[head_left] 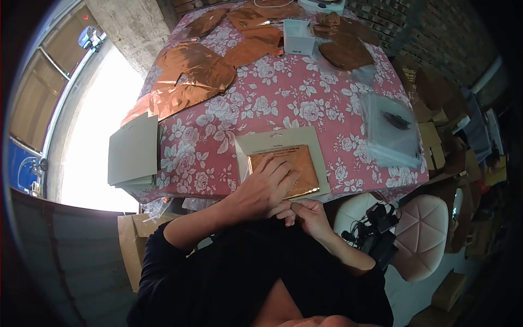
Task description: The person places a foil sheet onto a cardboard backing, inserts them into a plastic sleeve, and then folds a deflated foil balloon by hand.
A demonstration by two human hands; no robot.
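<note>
Packet (305,173) of foil lay on card (311,136), table's (218,155) near edge | our left hand (271,179) spread across it, we judged to keep it flat | our right hand (305,212) curled nearer us, grip unclear

"PAP 20" on the white box (298,44); dark print (277,149) over the pale card (315,140), illegibly small

Card print (279,150) — illegibly small, perhaps

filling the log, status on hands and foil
Left hand over coppery foil. Right hand by near edge of card, grip unclear. Foil atop card, partly hidden by left hand.
</note>
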